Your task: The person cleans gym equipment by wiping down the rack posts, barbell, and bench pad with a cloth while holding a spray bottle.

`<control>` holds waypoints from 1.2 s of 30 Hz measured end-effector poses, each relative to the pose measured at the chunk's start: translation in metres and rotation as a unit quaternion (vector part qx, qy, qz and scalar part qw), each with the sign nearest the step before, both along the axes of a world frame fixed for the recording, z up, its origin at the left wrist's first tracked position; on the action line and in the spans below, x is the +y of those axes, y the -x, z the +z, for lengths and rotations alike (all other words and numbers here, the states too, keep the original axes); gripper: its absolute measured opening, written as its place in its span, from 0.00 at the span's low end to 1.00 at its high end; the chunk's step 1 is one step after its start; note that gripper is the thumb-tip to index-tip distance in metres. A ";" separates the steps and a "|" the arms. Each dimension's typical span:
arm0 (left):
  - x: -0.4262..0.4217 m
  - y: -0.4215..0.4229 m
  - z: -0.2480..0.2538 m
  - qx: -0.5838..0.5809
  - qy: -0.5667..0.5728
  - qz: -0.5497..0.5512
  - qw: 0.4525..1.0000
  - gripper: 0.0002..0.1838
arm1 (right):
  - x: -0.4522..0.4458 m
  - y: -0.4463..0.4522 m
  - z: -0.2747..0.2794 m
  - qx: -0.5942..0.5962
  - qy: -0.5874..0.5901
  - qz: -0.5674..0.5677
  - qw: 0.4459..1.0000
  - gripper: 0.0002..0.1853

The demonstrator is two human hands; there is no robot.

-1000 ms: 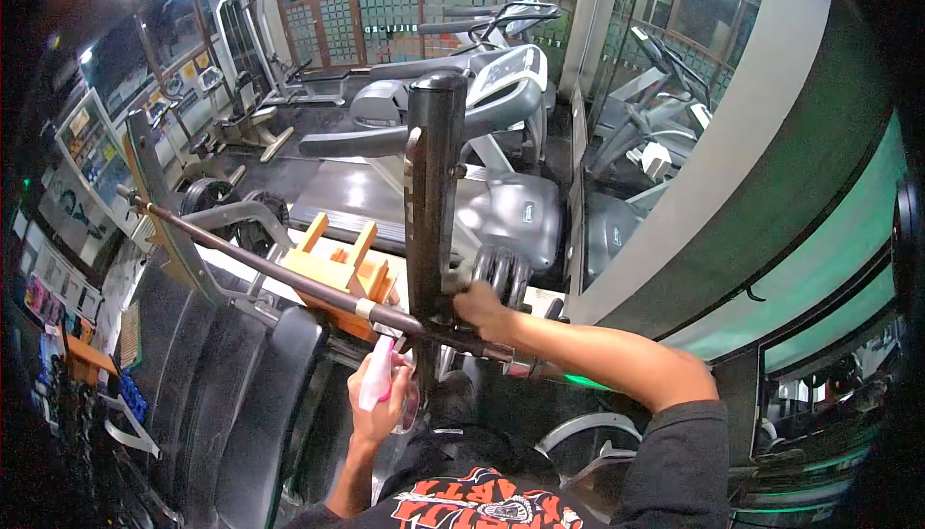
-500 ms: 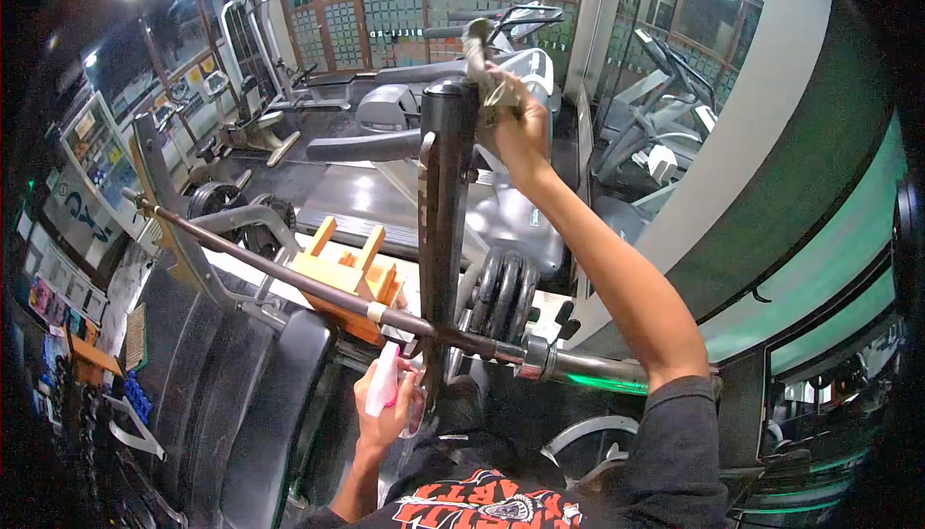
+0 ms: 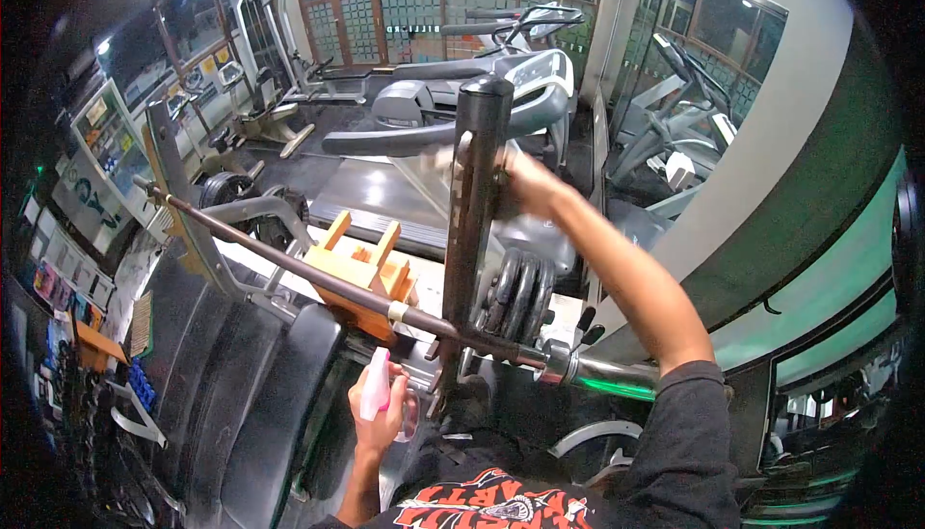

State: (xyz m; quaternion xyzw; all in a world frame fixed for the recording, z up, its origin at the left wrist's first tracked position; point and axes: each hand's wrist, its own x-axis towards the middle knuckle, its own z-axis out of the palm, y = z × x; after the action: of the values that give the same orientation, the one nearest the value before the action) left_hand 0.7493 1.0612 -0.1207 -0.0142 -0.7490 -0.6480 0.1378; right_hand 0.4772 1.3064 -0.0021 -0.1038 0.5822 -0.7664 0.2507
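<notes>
My left hand (image 3: 378, 409) is wrapped round a pink and white spray bottle (image 3: 376, 384), below the long barbell (image 3: 289, 264). My right hand (image 3: 530, 185) is at the upper part of the black upright post (image 3: 479, 192), partly behind it and blurred. A bit of pale cloth (image 3: 441, 160) shows on the post's left side, and the hand seems closed on it. The barbell crosses the post lower down, with a metal collar (image 3: 556, 362) on its right part.
An orange wooden piece (image 3: 361, 274) lies behind the barbell. Black weight plates (image 3: 520, 293) stand right of the post. A padded bench (image 3: 279, 413) is at lower left, a treadmill (image 3: 385, 192) beyond, and a mirror (image 3: 718, 57) at right.
My right hand rose from the barbell to the post's top with the cloth, then came down a little behind the post. My left hand still holds the bottle. The view has shifted slightly.
</notes>
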 end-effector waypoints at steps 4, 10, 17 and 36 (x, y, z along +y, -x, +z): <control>-0.006 -0.004 0.002 0.001 -0.037 0.001 0.999 0.06 | 0.028 0.042 0.052 0.143 0.130 -0.033 0.981 0.17; -0.014 -0.002 -0.006 -0.001 0.006 0.001 1.000 0.08 | 0.014 0.002 -0.009 0.028 -0.060 -0.028 0.997 0.16; -0.008 0.005 -0.006 0.013 -0.039 -0.012 0.999 0.06 | 0.028 0.034 -0.030 0.056 0.015 -0.055 0.997 0.12; -0.010 0.000 -0.007 0.031 0.005 -0.016 0.999 0.06 | -0.009 -0.071 0.095 0.820 -0.460 -0.148 0.306 0.11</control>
State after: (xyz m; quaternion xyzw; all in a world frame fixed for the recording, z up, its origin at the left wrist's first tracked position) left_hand 0.7491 1.0516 -0.1281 -0.0467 -0.7475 -0.6454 0.1502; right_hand 0.5483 1.2970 0.0930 -0.4585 0.7519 0.0809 -0.4667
